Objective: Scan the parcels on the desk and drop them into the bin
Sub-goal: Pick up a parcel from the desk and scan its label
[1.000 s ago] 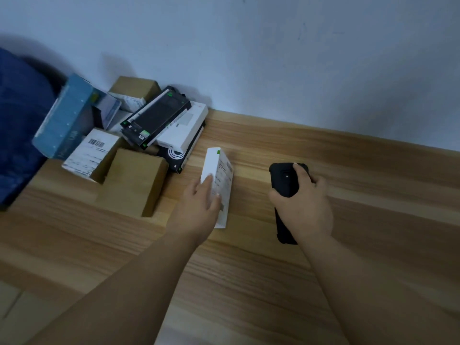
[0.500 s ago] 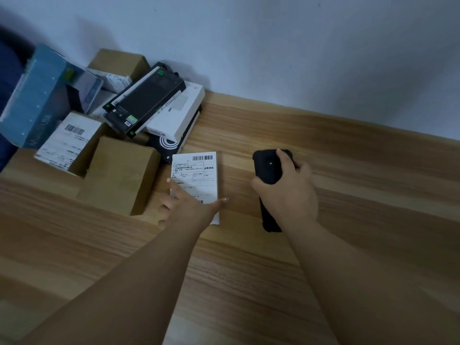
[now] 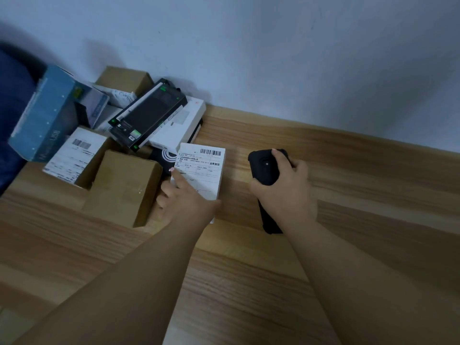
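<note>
Lying label-up now, white parcel point(image 3: 201, 170) under left hand point(image 3: 185, 200).

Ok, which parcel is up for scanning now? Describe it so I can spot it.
Find the pile of boxes against the wall at the desk's left end. At the pile's right edge, the white parcel lies flat under the left hand. Unlike its neighbours, it lies label up beside the scanner, barcode along its far edge.
</note>
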